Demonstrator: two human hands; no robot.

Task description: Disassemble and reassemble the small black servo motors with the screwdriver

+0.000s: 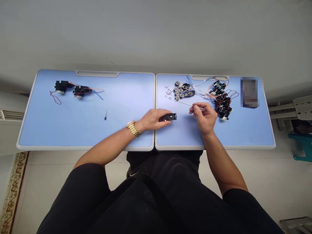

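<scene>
My left hand (156,119) grips a small black mechanical assembly (172,116) with a round part on its face, just right of the seam between the two table halves. In my right hand (204,115) is a screwdriver (184,103) with a long thin shaft pointing left. Its tip lies close to the lower edge of a cluster of round silver-and-black parts (177,97); whether it touches them I cannot tell. Several tiny screws (168,93) are scattered left of that cluster. Beyond my right hand sits a pile of black assemblies (223,105) with red and blue wires.
Two black wired assemblies (62,87) lie at the far left on the blue table (129,97). A short, thin tool with a dark end (105,115) rests nearer the middle. At the right edge is a blurred dark rectangular object (250,92). A teal stool (301,148) stands off to the right.
</scene>
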